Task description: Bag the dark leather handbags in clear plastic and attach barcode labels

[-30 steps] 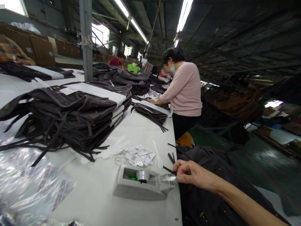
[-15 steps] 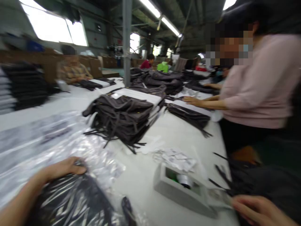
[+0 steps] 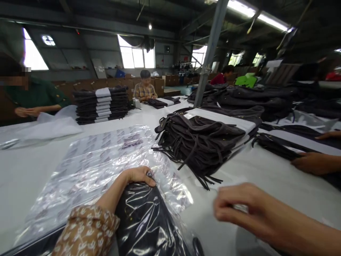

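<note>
My left hand (image 3: 141, 176) grips the top edge of a clear plastic bag (image 3: 149, 220) with a folded dark garment inside. Its thumb and fingers are closed on the bunched plastic. To the right, my right hand (image 3: 245, 206) is raised over the white table, slightly blurred. Thumb and fingertips meet in a pinch; whatever lies between them is too small to make out. Under and behind the bagged garment, flat printed clear plastic bags (image 3: 106, 153) are spread out. Just beyond my right hand lies a stack of dark folded garments (image 3: 202, 142) with dangling ties.
White bands wrap a tall garment stack (image 3: 102, 105) at the back left. A metal post (image 3: 210, 53) rises behind the nearer stack. At the right edge, a co-worker's hands (image 3: 317, 161) touch another dark pile. Other people sit at the left and far side.
The view has swung left. My right hand has come away from the grey tape dispenser at the table's edge and is now over the table, pinched. My left hand keeps its hold on the bag.
</note>
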`<state>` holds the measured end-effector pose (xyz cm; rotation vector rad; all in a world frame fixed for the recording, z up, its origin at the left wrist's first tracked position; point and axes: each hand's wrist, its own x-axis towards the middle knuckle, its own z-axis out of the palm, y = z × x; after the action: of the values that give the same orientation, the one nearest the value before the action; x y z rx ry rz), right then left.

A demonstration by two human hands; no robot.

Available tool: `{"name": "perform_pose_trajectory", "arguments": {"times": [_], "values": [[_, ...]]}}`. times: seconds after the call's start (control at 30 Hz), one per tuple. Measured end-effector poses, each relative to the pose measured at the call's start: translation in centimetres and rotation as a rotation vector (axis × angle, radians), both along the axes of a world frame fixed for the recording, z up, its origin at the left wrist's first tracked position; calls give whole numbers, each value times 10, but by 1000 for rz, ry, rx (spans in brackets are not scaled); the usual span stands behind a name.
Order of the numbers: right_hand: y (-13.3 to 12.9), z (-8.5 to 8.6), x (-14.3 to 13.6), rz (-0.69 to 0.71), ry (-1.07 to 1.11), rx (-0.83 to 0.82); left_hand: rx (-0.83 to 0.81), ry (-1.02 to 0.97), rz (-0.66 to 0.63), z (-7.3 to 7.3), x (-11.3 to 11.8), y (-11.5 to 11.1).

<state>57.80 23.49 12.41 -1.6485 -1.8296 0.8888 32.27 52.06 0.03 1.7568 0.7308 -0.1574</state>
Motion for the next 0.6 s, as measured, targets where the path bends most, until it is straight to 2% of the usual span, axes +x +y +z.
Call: {"name": "perform_pose_trajectory", "arguments": {"times": [0.07, 0.1, 0.17, 0.23, 0.37, 0.6], "values": [[58, -1, -35, 228, 22, -68, 19, -9, -7, 3, -2, 2], [83, -7, -48, 293, 36, -84, 28, -11, -11, 3, -2, 3], [123, -26, -65, 380, 48, -111, 43, -15, -23, 4, -3, 4], [148, -48, -70, 414, 38, -124, 53, -18, -38, 4, -3, 5], [169, -78, -67, 405, -50, -108, 62, -31, -55, 3, -4, 7], [182, -97, -72, 354, -122, -69, 54, -28, -51, 7, -4, 6]]}}
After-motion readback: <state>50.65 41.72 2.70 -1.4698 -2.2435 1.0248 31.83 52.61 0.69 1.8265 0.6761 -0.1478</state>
